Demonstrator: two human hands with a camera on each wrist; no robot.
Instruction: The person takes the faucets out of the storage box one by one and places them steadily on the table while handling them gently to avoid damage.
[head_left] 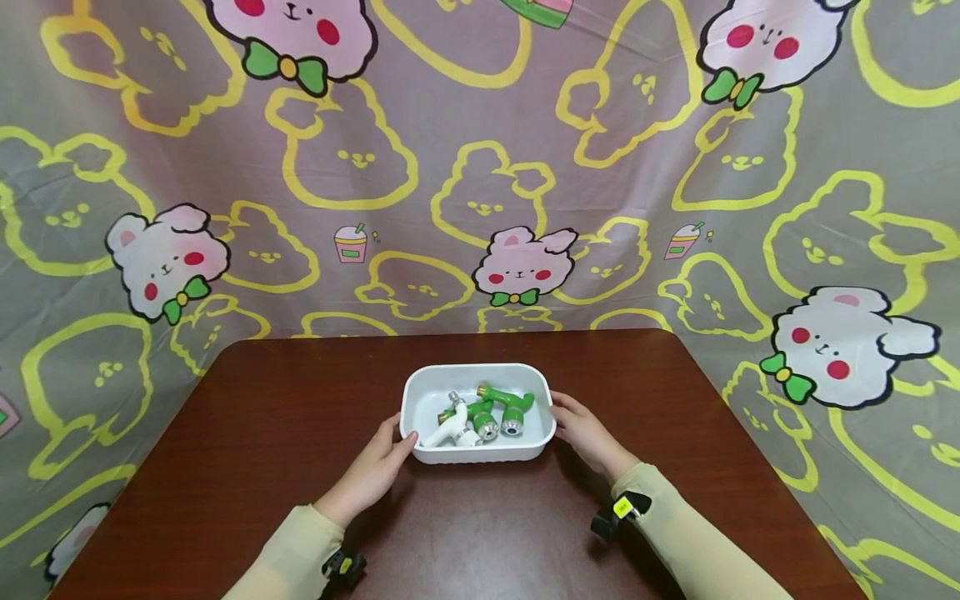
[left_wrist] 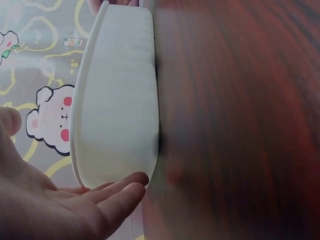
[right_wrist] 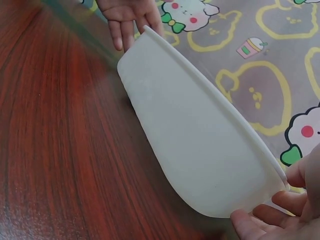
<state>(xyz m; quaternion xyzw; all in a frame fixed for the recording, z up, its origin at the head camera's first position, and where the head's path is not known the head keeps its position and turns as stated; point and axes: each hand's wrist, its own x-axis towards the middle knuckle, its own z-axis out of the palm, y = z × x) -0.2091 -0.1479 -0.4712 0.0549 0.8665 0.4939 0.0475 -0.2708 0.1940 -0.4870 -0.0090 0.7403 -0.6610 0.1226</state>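
Note:
A white rectangular plastic tub [head_left: 480, 455] is on the brown table, long side toward me. Inside it are two green taps [head_left: 513, 412] with silver nozzles and brass-coloured threaded ends, and a white tap [head_left: 452, 426], lying loosely against each other. My left hand [head_left: 378, 467] holds the tub's left end, thumb at the rim and fingers along the end wall. At the opposite end my right hand [head_left: 588, 433] grips, its thumb by the rim and fingers at the lower wall. Both wrist views show the tub's outside wall [right_wrist: 185, 135]; the taps are hidden there.
The dark wooden table [head_left: 300, 400] has rounded far corners. A patterned cloth [head_left: 420, 283] with cartoon rabbits and yellow outlines hangs behind it and along both sides. Each sleeved wrist carries a small black camera mount [head_left: 621, 512].

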